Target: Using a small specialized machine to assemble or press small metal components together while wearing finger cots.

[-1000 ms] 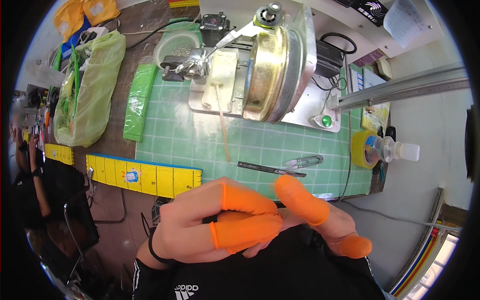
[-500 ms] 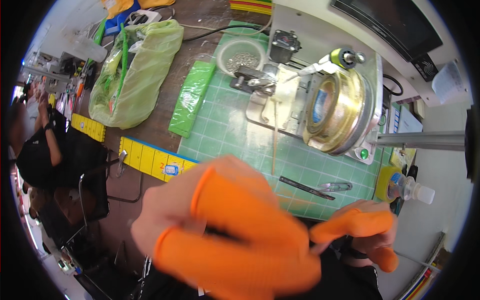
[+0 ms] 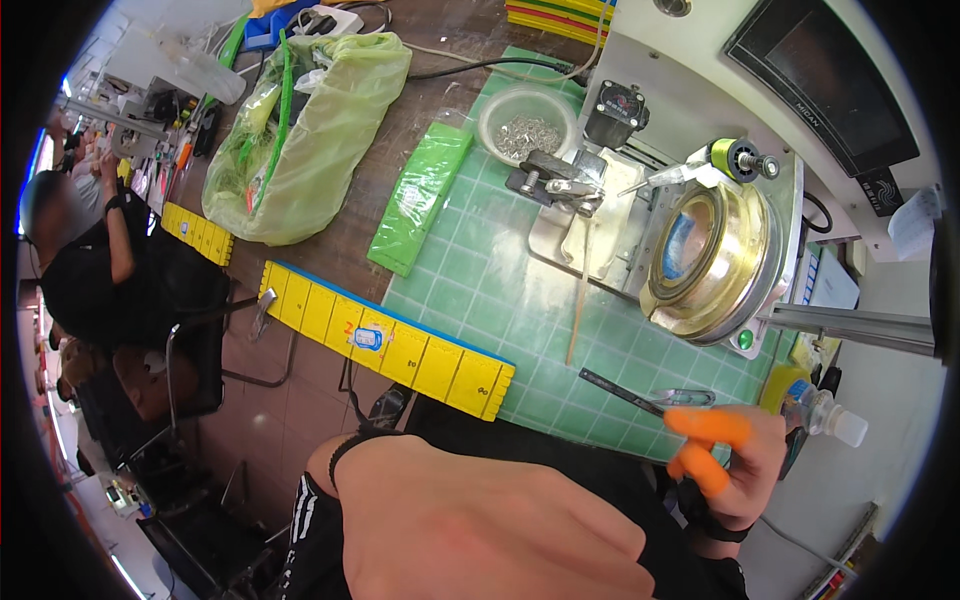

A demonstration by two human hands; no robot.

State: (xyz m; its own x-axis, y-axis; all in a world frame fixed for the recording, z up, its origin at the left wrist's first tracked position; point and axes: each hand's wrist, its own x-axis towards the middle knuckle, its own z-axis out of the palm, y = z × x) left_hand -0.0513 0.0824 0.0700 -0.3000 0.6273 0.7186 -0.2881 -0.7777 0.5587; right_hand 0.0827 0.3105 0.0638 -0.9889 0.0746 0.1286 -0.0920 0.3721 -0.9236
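Observation:
My right hand (image 3: 735,458) is at the near right edge of the green mat, with orange finger cots on its thumb and a finger. Those two fingers are apart, one tip touching or just over the near end of slim black tweezers (image 3: 615,388) lying on the mat. Just beyond the hand lies a small silver looped metal tool (image 3: 684,397). Large and low in the middle, my left hand (image 3: 480,520) shows its bare back and a dark wrist band. Its fingers are turned down out of sight, over my dark-clothed lap.
A white machine with a brass-coloured drum (image 3: 700,262) stands at the right; a thin wooden stick (image 3: 578,310) leans from it. Behind are a bowl of metal bits (image 3: 526,125), a green packet (image 3: 420,200) and a plastic bag (image 3: 310,140). A yellow ruler (image 3: 390,340) borders the table. A person (image 3: 110,260) sits far left.
My left hand has turned and moved lower, away from my right, so its orange cots no longer show. My right hand has moved to the tweezers' end. The view has shifted slightly.

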